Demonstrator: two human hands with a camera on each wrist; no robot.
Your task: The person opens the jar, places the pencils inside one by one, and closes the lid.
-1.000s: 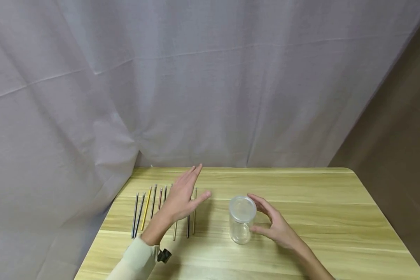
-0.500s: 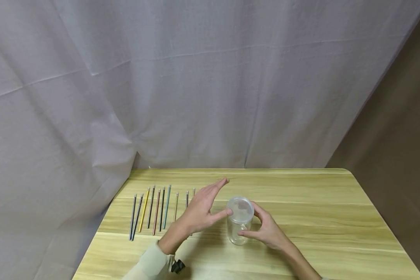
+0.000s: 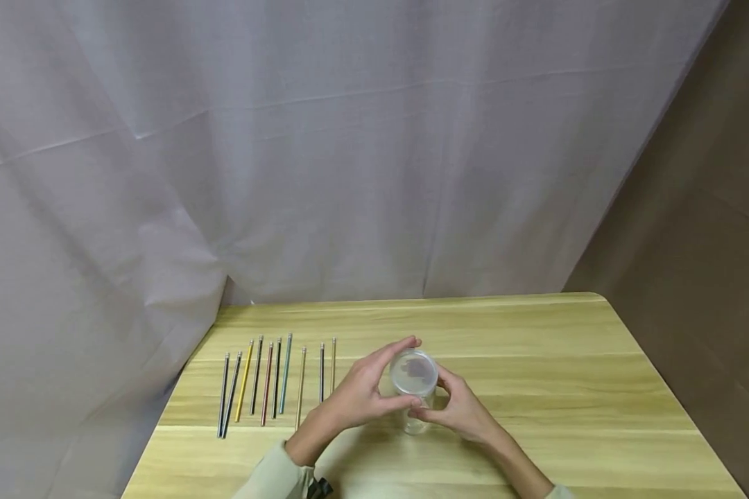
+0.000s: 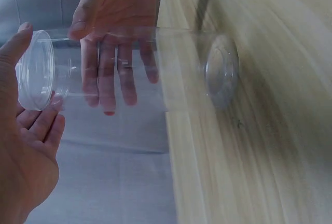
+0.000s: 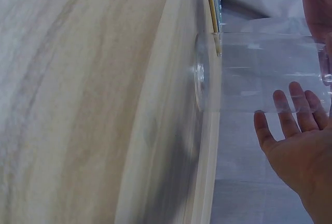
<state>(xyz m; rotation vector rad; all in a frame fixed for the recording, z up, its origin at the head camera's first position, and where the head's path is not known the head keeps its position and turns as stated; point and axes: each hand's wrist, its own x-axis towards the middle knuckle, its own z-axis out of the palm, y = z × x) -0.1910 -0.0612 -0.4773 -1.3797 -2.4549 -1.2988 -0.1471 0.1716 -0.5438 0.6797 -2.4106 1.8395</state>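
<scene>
A clear plastic jar [image 3: 415, 424] stands upright on the table, with a clear round lid [image 3: 414, 372] on top. My left hand [image 3: 365, 388] is at the lid, its thumb on the near side and its fingers round the far side; the left wrist view has the lid [image 4: 39, 71] between that thumb and fingers. Lower down, my right hand [image 3: 465, 412] holds the jar's body from the right. Through the transparent wall its fingers [image 4: 106, 73] show spread along the jar. In the right wrist view the jar's body [image 5: 259, 58] has nothing visible inside.
Several pencils [image 3: 265, 384] in various colours lie side by side on the left of the wooden table [image 3: 537, 388], their metal-banded ends pointing away. A grey cloth [image 3: 324, 173] hangs behind the table, and a brown one [image 3: 693, 242] is at the right.
My left hand has moved right from above the pencils to the jar's lid. My right hand has come further round the jar's body. More of the pencils are now uncovered.
</scene>
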